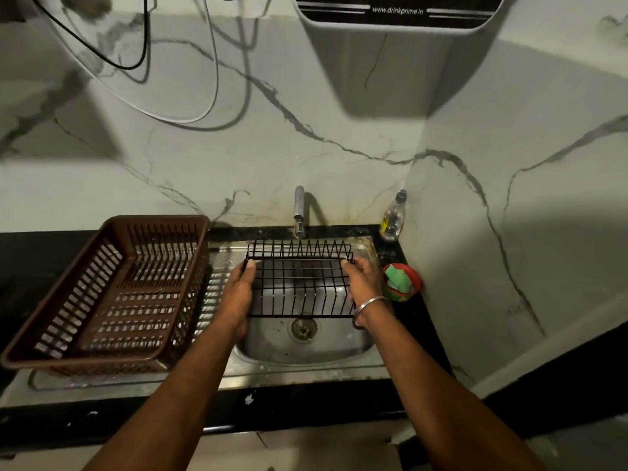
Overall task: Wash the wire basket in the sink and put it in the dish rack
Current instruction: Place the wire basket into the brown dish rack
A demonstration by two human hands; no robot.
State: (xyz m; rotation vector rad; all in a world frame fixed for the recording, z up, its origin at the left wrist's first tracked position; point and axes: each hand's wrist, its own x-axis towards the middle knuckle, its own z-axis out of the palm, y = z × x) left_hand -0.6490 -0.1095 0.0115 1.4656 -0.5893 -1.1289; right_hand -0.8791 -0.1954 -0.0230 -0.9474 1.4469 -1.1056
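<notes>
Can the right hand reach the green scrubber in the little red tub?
Probably yes. The green scrubber in its red tub sits just beside the right hand, nothing between. But that hand grips the wire basket, so it must let go first.

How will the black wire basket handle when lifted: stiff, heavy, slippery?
Probably stiff: the wire basket holds its shape, gripped only at its ends by left hand and right hand. Likely light: open thin wire. Thin wires may slip if wet.

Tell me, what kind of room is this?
Most likely a home kitchen: a steel sink with a tap, a brown dish rack beside it, and a wall-mounted water purifier above.
</notes>
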